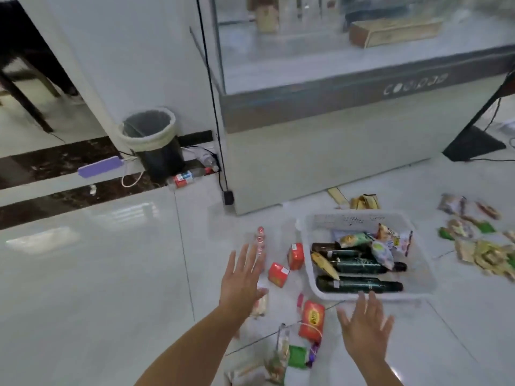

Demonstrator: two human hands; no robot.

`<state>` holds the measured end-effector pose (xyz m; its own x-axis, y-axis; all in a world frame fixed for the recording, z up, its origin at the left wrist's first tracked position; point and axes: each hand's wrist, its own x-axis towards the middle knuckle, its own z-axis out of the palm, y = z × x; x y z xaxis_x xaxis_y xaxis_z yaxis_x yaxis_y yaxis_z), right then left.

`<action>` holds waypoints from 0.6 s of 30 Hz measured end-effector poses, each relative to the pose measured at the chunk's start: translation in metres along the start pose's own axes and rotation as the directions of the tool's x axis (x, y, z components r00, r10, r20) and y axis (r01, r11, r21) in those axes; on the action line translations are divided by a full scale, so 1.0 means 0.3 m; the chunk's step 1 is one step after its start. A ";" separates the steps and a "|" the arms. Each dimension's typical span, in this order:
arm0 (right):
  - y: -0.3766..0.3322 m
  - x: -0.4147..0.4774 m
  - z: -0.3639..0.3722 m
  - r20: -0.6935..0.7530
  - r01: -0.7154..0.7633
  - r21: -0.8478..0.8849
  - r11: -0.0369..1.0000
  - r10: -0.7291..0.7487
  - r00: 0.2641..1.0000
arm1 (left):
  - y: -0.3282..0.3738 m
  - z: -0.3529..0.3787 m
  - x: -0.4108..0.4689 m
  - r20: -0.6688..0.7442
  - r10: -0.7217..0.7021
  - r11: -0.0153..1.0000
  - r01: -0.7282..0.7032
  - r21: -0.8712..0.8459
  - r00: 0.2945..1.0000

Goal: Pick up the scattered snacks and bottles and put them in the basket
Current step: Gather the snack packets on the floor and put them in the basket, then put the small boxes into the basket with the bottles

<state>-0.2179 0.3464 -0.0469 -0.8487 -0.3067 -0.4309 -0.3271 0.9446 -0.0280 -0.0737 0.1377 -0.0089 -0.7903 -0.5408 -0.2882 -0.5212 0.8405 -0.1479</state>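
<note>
A white plastic basket [315, 282] sits on the tiled floor, holding dark green bottles [359, 285] and several snack packets [381, 249]. My left hand [243, 277] is open, fingers spread, over a clear bottle [261, 240] left of the basket. My right hand [365, 327] is open, palm down, just before the basket's near rim. Between the hands lie two small red cartons [278, 274], a red packet [312, 320] and a green packet [296, 356]. More snacks [482, 246] are scattered right of the basket.
A glass display counter [348, 140] stands behind the basket. A lined waste bin [156, 143] with a fallen bottle [184, 179] and a purple power strip [101, 166] are at the left wall. A black stand base [473, 143] is at the right.
</note>
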 end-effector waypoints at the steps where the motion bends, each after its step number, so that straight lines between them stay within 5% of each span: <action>1: -0.004 0.065 0.125 -0.007 -0.017 0.050 0.999 0.017 1.000 | 0.037 0.105 0.080 -0.013 0.036 0.999 -0.036 0.010 0.999; 6: -0.045 0.362 0.517 -0.083 -0.127 0.385 0.914 0.171 0.982 | 0.150 0.450 0.415 -0.096 0.088 0.996 -0.085 0.032 0.991; 12: -0.153 0.493 0.715 0.110 -0.175 0.492 0.853 0.139 0.984 | 0.269 0.693 0.532 0.053 0.197 0.978 -0.193 -0.078 0.979; 18: -0.168 0.474 0.786 0.171 -0.266 0.433 0.861 0.211 0.962 | 0.252 0.698 0.515 -0.024 0.242 0.968 -0.243 -0.068 0.970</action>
<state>-0.2243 0.2829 -0.3194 -0.8147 -0.0756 -0.5749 0.1240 0.9458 -0.3002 -0.1678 0.1246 -0.2627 -0.9002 -0.3222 -0.2929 -0.3343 0.9424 -0.0092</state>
